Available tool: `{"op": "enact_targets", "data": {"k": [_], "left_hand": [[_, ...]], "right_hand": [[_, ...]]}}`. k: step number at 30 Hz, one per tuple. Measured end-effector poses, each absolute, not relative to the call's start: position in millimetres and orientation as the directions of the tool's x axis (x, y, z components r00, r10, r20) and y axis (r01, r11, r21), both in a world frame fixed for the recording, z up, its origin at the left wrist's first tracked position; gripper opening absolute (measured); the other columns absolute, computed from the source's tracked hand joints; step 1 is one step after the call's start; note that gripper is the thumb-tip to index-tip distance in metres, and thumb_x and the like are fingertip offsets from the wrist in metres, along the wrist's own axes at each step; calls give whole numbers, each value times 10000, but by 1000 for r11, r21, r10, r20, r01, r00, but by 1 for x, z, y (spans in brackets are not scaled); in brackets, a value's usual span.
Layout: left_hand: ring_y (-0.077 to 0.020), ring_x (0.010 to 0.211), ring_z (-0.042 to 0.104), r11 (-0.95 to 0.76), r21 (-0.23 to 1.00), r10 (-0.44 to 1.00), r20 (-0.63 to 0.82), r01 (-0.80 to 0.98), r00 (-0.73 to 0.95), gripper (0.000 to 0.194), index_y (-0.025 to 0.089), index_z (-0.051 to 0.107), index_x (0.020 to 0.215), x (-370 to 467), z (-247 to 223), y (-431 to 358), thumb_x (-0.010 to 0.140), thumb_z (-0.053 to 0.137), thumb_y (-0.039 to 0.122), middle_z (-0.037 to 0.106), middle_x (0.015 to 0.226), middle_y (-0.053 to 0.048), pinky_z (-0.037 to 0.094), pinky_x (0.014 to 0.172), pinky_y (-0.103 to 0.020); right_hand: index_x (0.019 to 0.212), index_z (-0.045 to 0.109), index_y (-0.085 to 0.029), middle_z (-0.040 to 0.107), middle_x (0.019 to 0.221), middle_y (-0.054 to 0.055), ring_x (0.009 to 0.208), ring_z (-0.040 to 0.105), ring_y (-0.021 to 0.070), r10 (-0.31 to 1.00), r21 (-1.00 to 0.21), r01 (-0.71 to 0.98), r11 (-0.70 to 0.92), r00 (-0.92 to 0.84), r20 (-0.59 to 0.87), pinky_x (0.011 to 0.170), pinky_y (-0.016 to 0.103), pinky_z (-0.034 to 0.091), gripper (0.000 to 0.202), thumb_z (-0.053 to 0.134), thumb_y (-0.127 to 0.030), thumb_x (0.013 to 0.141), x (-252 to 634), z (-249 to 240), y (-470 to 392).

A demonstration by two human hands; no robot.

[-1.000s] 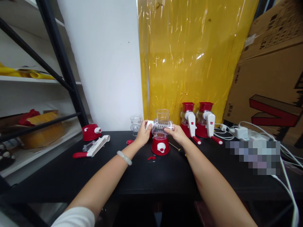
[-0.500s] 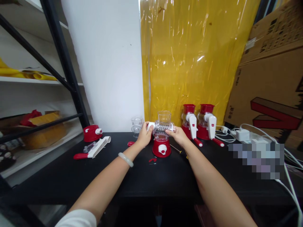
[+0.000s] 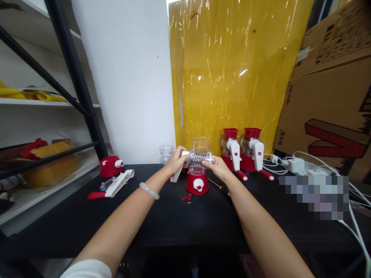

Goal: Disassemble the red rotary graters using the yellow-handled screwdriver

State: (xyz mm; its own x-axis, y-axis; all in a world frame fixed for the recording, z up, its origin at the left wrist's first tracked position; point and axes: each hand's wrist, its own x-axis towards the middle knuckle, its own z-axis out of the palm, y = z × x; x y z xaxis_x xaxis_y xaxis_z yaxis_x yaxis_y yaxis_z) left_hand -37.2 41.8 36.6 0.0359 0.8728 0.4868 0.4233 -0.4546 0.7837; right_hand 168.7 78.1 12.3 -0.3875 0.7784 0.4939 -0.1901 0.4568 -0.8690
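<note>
In the middle of the black table a drum grater stands upright, with a red base, a clear body and hopper and a perforated metal drum lying sideways in it. My left hand is closed around the hub of its white crank handle, whose arm slants down below my fingers. At the opposite end, my right hand grips the clear body, thumb in front. Small red pieces lie before the base. A screwdriver, partly hidden, rests behind my right forearm.
Two assembled graters stand at back right. To the left are a red grater base and a loose crank handle. A clear hopper part sits behind my left hand. White cables and a cardboard box occupy the right side.
The crank handle's white arm has swung into sight, slanting downward below my left hand. My right hand keeps its hold on the body. The whole view has shifted slightly.
</note>
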Motion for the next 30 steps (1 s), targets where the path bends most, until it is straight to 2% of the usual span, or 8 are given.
{"op": "enact_targets", "data": {"k": [4, 10, 17, 23, 28, 30], "left_hand": [[-151, 649, 551, -461, 623, 792, 610, 632, -23, 285, 222, 483, 846, -31, 45, 42, 908, 438, 497, 542, 669, 35, 405, 606, -264], [-148, 654, 509, -528, 515, 759, 643, 676, 102, 273, 216, 444, 768, -33, 47, 48, 941, 386, 420, 503, 648, 39, 378, 645, -272], [-155, 697, 497, -512, 568, 678, 728, 645, -102, 235, 220, 426, 763, -25, 37, 49, 941, 369, 363, 494, 689, 26, 372, 668, -277], [-152, 688, 486, -567, 533, 728, 681, 628, 79, 199, 216, 419, 742, -32, 44, 51, 914, 391, 312, 487, 693, 26, 367, 659, -276], [-150, 678, 479, -518, 592, 688, 717, 617, -110, 226, 221, 386, 722, -24, 37, 48, 924, 374, 322, 462, 675, 27, 363, 655, -278], [-152, 679, 477, -532, 594, 670, 731, 604, -130, 221, 222, 384, 727, -22, 35, 47, 922, 372, 325, 460, 677, 26, 360, 655, -279]], "right_hand": [[923, 710, -166, 738, 890, 88, 909, 681, 265, 785, -873, -184, 451, -383, 486, 881, 430, 507, 511, 796, -534, 578, 169, 13, 77], [920, 704, -166, 738, 908, 90, 945, 676, 267, 796, -880, -206, 428, -375, 475, 897, 425, 502, 507, 806, -516, 568, 169, 13, 76], [893, 698, -157, 740, 923, 89, 910, 684, 255, 807, -888, -238, 395, -373, 458, 895, 418, 503, 499, 821, -493, 545, 169, 13, 74], [905, 702, -161, 737, 934, 92, 924, 680, 260, 798, -882, -237, 408, -376, 471, 897, 422, 498, 476, 817, -474, 565, 170, 13, 75], [880, 702, -159, 741, 896, 87, 904, 679, 263, 812, -885, -191, 424, -352, 465, 876, 418, 504, 491, 818, -503, 550, 169, 13, 76], [878, 702, -159, 741, 893, 86, 895, 680, 261, 812, -885, -191, 424, -354, 465, 873, 416, 505, 498, 818, -513, 547, 169, 13, 76]]}}
